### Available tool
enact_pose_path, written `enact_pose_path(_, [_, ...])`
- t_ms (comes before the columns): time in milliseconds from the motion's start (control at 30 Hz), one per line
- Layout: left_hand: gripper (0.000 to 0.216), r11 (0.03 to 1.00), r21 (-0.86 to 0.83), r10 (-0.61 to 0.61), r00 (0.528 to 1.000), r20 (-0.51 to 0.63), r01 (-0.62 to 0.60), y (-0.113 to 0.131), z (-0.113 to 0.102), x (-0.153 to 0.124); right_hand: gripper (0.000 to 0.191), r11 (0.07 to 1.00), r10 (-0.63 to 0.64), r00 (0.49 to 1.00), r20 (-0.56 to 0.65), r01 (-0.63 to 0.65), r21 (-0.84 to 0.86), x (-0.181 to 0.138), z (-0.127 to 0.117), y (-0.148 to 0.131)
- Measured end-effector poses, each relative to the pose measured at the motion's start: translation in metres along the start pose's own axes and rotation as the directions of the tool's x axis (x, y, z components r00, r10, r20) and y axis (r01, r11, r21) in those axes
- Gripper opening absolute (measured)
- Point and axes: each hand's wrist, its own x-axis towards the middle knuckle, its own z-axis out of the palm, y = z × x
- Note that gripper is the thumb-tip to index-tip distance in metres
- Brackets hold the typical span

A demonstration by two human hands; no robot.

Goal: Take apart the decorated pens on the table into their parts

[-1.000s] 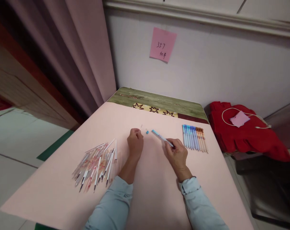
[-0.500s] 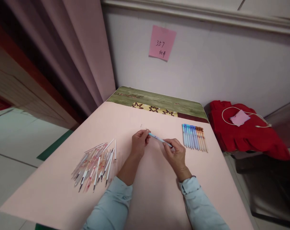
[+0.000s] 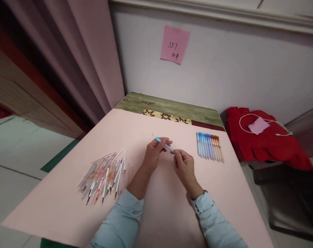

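Above the middle of the table, a light-blue pen (image 3: 169, 147) is held slanting between both hands. My left hand (image 3: 154, 151) is closed around its barrel, with the bright blue upper end poking out past the thumb. The fingers of my right hand (image 3: 183, 164) pinch the lower right end and cover the tip. To the right lies a neat row of pens (image 3: 209, 147), blue ones followed by brown-topped ones. On the left is a loose pile of white refills and clear pen barrels (image 3: 107, 177).
A pink sheet (image 3: 167, 213) covers most of the table, with a green wood-patterned strip (image 3: 172, 105) at the far edge. Beyond the right edge, a red cloth (image 3: 262, 148) carries a white cable and pink paper slips (image 3: 259, 125). A wall stands behind.
My left hand has shifted its grip down the pen, so the bright blue end now shows. My right hand has moved left, closer to the left one.
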Motion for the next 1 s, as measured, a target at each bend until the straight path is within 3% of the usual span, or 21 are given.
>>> enact_pose_path(133, [0.033,0.986,-0.148,-0.048,0.985,0.165,0.072,-0.003,-0.001,-0.002,0.047,0.985,0.09,0.995,0.034,-0.094,0.145,0.004,-0.001,0.002])
enact_pose_path(300, [0.029,0.974,-0.199,-0.083,0.987,0.134,0.109,-0.002,-0.002,0.002,0.048,0.972,0.115,0.98,0.16,-0.144,0.186,0.009,-0.006,-0.001])
enact_pose_path(467, [0.033,0.98,-0.144,-0.12,0.987,0.109,0.135,0.001,-0.001,0.003,0.043,0.899,0.139,0.873,0.468,-0.31,0.311,0.01,-0.008,-0.014])
enact_pose_path(667, [0.035,0.976,-0.122,-0.162,0.973,0.163,0.182,0.005,0.003,-0.001,0.041,0.77,0.236,0.756,0.611,-0.528,0.357,0.01,-0.013,-0.022])
enact_pose_path(733, [0.03,0.978,-0.129,-0.147,0.982,0.122,0.163,0.005,0.002,-0.001,0.038,0.78,0.224,0.764,0.605,-0.513,0.358,0.008,-0.013,-0.023])
enact_pose_path(1000, [0.028,0.991,-0.095,-0.098,0.991,-0.086,0.09,0.0,0.004,0.004,0.035,0.948,0.15,0.936,0.317,-0.227,0.222,0.011,-0.006,-0.019])
